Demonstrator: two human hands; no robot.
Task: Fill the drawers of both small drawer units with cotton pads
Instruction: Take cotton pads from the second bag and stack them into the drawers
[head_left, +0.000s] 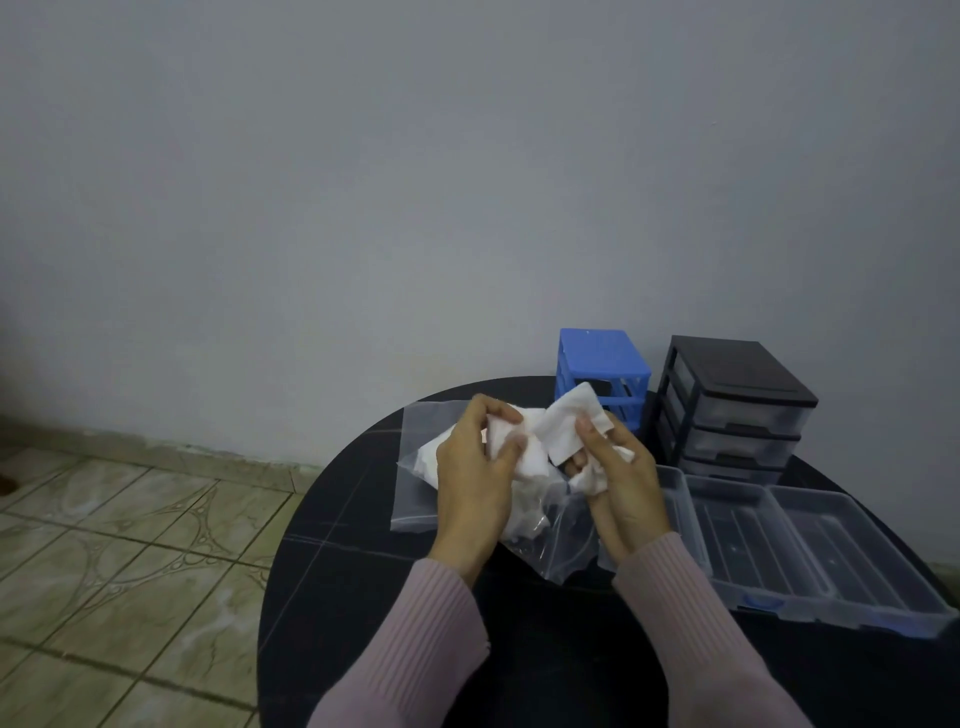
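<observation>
Round black table, tiled floor

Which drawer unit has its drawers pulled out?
The blue drawer unit: its frame stands empty, clear drawers lying on the table. The black unit keeps its drawers in.

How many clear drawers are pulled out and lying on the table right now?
3, side by side on the round table's right: one clear drawer beside the right hand, a middle drawer, and the rightmost drawer. The hand may hide more.
</observation>
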